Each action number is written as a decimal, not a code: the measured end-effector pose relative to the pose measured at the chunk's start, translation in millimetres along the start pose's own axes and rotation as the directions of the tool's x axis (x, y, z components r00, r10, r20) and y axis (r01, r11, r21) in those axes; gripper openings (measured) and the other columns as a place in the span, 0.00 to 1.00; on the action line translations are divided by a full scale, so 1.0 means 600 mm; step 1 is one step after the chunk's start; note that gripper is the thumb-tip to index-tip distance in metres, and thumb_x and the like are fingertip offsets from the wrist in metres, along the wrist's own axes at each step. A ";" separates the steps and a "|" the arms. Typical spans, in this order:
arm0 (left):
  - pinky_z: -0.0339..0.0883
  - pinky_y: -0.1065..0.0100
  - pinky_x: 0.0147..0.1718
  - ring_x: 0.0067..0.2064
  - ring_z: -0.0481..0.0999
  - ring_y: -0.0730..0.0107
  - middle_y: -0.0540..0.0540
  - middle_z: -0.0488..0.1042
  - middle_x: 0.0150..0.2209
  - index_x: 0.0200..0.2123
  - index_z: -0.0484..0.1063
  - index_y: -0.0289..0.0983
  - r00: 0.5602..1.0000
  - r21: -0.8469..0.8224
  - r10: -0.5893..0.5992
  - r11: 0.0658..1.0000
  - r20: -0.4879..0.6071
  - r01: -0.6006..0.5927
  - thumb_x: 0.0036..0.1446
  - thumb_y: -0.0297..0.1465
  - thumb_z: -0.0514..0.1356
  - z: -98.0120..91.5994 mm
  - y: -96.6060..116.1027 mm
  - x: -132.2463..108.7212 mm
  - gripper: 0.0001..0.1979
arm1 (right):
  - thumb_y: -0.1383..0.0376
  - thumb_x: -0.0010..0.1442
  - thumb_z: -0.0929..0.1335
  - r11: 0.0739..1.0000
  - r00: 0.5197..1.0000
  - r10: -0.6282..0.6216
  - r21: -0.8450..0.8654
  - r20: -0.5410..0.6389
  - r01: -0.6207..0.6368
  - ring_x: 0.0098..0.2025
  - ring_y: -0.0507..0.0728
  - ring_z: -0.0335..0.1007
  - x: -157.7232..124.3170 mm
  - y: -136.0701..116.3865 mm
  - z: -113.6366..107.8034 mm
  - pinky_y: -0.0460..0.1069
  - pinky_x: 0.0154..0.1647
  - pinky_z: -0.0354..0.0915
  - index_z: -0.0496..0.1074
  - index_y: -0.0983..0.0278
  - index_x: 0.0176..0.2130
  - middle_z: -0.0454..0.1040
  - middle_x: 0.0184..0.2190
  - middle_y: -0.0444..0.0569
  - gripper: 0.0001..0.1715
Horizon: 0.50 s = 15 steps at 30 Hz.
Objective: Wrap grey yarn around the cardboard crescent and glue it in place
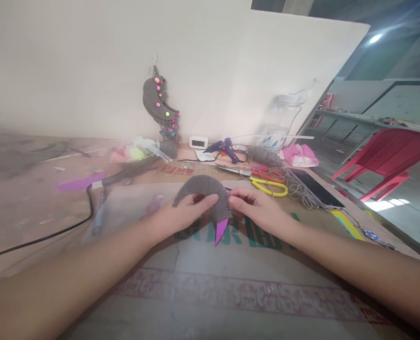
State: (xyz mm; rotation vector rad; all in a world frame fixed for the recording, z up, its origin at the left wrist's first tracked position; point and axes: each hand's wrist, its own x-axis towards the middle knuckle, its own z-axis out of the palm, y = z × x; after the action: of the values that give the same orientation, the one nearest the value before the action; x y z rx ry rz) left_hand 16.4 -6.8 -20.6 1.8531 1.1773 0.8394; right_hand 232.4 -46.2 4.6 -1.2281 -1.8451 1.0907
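A pale panel [89,61] rises behind the desk [29,203], on which a printed sheet [142,307] lies under the forearms. Off to the right, beyond the desk, stands a red chair [390,156]. A clear bottle [282,120] and a grey crescent decorated with coloured balls [151,97] are against the panel. The left hand [184,212] holds a yarn-wrapped crescent [204,183] above the sheet, its grip closed, thumb across the face. The right hand [255,205] is at the crescent's outer edge, thumb and forefinger nearly together; whether that grip pinches anything, I cannot tell. Beyond are a phone [314,188], scissors [270,186], a glue gun [226,148] and a small white clock [198,142]. Smallest, the crescent's purple tip [221,230] shows unwrapped, pointing down.
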 end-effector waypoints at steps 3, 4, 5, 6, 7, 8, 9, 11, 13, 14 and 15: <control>0.62 0.69 0.23 0.25 0.72 0.66 0.48 0.74 0.23 0.27 0.74 0.40 0.990 0.022 -0.042 0.999 0.135 0.039 0.53 0.52 0.56 -0.003 0.009 -0.001 0.21 | 0.52 0.61 0.65 1.000 1.000 -0.007 0.008 -0.026 0.007 0.25 0.49 0.53 0.001 -0.003 0.004 0.46 0.26 0.51 0.68 0.64 0.29 0.58 0.22 0.40 0.19; 0.62 0.69 0.22 0.25 0.72 0.67 0.48 0.74 0.24 0.28 0.74 0.39 0.987 0.036 -0.039 0.999 0.157 0.033 0.54 0.52 0.55 -0.004 0.014 -0.002 0.22 | 0.53 0.61 0.65 1.000 0.999 -0.019 0.011 -0.044 0.019 0.26 0.49 0.54 0.001 -0.004 0.004 0.46 0.27 0.52 0.69 0.64 0.29 0.59 0.23 0.41 0.18; 0.62 0.69 0.22 0.25 0.71 0.68 0.48 0.73 0.24 0.28 0.74 0.39 0.985 0.054 -0.020 0.998 0.171 0.011 0.56 0.52 0.53 -0.005 0.020 -0.002 0.23 | 0.54 0.61 0.65 0.999 0.997 -0.032 0.014 -0.065 0.033 0.26 0.49 0.54 0.000 -0.006 0.004 0.46 0.27 0.52 0.69 0.65 0.29 0.60 0.24 0.41 0.17; 0.63 0.69 0.23 0.26 0.71 0.68 0.48 0.73 0.25 0.27 0.73 0.39 0.984 0.079 0.029 0.996 0.174 -0.044 0.58 0.52 0.50 -0.006 0.027 -0.004 0.24 | 0.55 0.61 0.65 0.999 0.995 -0.039 0.015 -0.092 0.041 0.27 0.49 0.54 0.000 -0.007 0.004 0.46 0.28 0.52 0.70 0.64 0.30 0.61 0.24 0.41 0.16; 0.65 0.69 0.28 0.30 0.73 0.68 0.47 0.73 0.28 0.26 0.71 0.38 0.978 0.098 0.117 0.986 0.172 -0.136 0.59 0.50 0.50 -0.006 0.034 -0.006 0.24 | 0.55 0.61 0.65 0.999 0.992 -0.037 0.013 -0.117 0.039 0.26 0.49 0.54 -0.001 -0.009 0.003 0.46 0.28 0.53 0.70 0.64 0.31 0.61 0.24 0.41 0.16; 0.66 0.68 0.33 0.35 0.73 0.67 0.47 0.73 0.30 0.25 0.69 0.38 0.967 0.116 0.198 0.969 0.160 -0.218 0.59 0.49 0.51 -0.004 0.041 -0.009 0.22 | 0.56 0.61 0.65 0.999 0.989 -0.030 0.012 -0.144 0.032 0.25 0.49 0.53 -0.001 -0.011 0.002 0.46 0.27 0.52 0.70 0.64 0.31 0.60 0.23 0.40 0.15; 0.67 0.67 0.37 0.38 0.73 0.66 0.47 0.73 0.32 0.28 0.68 0.39 0.966 0.118 0.226 0.963 0.126 -0.241 0.58 0.48 0.54 -0.003 0.046 -0.012 0.19 | 0.56 0.61 0.65 1.000 0.986 -0.021 0.014 -0.168 0.024 0.23 0.49 0.51 -0.002 -0.012 0.001 0.46 0.26 0.51 0.70 0.64 0.30 0.59 0.21 0.39 0.15; 0.67 0.66 0.38 0.38 0.73 0.67 0.48 0.72 0.37 0.37 0.63 0.40 0.975 0.074 0.194 0.976 0.107 -0.203 0.55 0.45 0.59 0.003 0.054 -0.021 0.15 | 0.56 0.61 0.65 1.000 0.980 -0.009 0.026 -0.196 0.015 0.21 0.48 0.48 -0.002 -0.015 0.000 0.46 0.24 0.50 0.69 0.63 0.30 0.55 0.19 0.37 0.14; 0.67 0.64 0.40 0.39 0.73 0.67 0.48 0.72 0.38 0.44 0.59 0.41 0.973 0.062 0.179 0.980 0.145 -0.189 0.54 0.41 0.60 0.008 0.058 -0.030 0.18 | 0.56 0.61 0.65 0.999 0.977 -0.014 0.045 -0.213 0.024 0.21 0.48 0.47 -0.003 -0.016 0.001 0.46 0.24 0.49 0.69 0.63 0.30 0.53 0.18 0.36 0.14; 0.67 0.64 0.40 0.40 0.73 0.67 0.48 0.71 0.38 0.46 0.57 0.41 0.967 0.073 0.186 0.977 0.172 -0.201 0.54 0.39 0.60 0.011 0.059 -0.033 0.19 | 0.56 0.61 0.65 0.998 0.974 -0.020 0.052 -0.224 0.033 0.21 0.48 0.47 -0.003 -0.017 0.002 0.46 0.24 0.49 0.69 0.64 0.29 0.53 0.18 0.36 0.15; 0.67 0.64 0.40 0.40 0.73 0.67 0.48 0.71 0.38 0.48 0.57 0.42 0.960 0.090 0.200 0.971 0.194 -0.221 0.54 0.37 0.60 0.012 0.059 -0.035 0.20 | 0.56 0.61 0.65 0.998 0.972 -0.027 0.056 -0.233 0.041 0.21 0.48 0.47 -0.004 -0.017 0.004 0.46 0.24 0.49 0.69 0.64 0.29 0.54 0.19 0.37 0.15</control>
State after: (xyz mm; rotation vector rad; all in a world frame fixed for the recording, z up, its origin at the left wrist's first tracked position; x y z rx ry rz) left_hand 30.0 -38.0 3.9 2.1262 0.9384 0.7104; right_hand 227.3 -51.2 12.7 -1.2290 -1.6387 0.9338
